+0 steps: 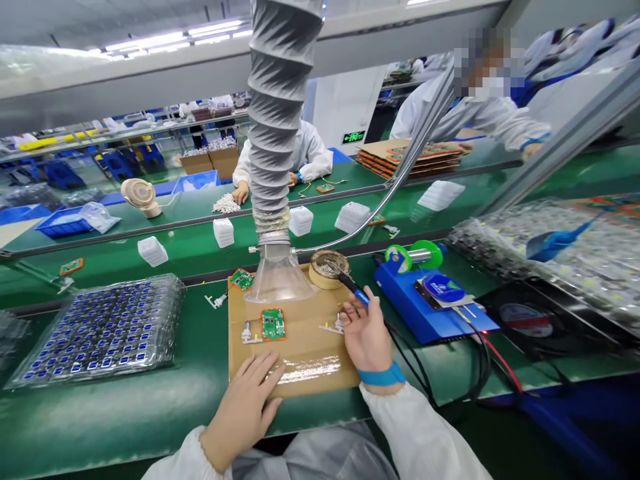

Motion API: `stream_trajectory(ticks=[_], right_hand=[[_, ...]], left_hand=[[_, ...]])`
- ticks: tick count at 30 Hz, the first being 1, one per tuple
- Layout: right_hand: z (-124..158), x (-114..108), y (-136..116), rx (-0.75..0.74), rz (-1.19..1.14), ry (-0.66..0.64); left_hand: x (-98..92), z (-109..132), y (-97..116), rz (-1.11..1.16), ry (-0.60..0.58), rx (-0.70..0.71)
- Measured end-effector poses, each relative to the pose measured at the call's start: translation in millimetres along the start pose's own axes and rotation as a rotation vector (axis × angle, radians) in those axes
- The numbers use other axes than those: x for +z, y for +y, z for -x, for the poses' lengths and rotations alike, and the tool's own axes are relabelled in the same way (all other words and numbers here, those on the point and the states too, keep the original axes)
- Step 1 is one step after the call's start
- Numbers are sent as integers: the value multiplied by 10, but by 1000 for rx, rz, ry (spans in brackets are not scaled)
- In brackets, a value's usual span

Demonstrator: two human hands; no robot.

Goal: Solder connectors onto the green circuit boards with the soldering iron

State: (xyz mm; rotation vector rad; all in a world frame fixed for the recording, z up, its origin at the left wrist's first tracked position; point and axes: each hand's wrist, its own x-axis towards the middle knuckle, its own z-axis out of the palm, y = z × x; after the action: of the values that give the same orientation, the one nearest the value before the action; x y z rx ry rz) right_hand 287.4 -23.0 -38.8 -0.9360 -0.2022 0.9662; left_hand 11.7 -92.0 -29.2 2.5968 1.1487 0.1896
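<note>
My right hand grips a soldering iron with a black and blue handle. Its tip points up and left into a round tin of metal shavings. My left hand lies flat with fingers spread on the front left of a brown cardboard sheet. Just beyond it sits a green circuit board with an orange edge, and a small white connector part is beside it. A second circuit board rests at the cardboard's back left. Another white part lies by my right fingers.
A clear fume hood hangs over the cardboard. To the right stands a blue soldering station with cables. Stacked plastic trays are at left, more trays at right. Co-workers sit across the green conveyor, which carries white blocks.
</note>
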Motion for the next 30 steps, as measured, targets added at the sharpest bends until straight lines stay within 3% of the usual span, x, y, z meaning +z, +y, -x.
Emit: stream_trajectory(ticks=[7,15,20,25,27,30], right_hand=[[8,-84,-70,-131,52,-24],[9,-109,-7,-206,78,-60],[-66,-294,-233,-493,148,94],[-135,-500,-265,-532,363,136],[-138,-530,-243,-531,390,147],[-138,-525,-237,-531,425,167]], left_hand=[[8,197,-27,-17,42,-69],[118,243,185,-38,103,-205],[-25,-32,81,-105,151,-180],[-102,-490,-185,-182,92,-201],[-175,-650,-167,-218,81,-201],[-294,-909,87,-253,74,-184]])
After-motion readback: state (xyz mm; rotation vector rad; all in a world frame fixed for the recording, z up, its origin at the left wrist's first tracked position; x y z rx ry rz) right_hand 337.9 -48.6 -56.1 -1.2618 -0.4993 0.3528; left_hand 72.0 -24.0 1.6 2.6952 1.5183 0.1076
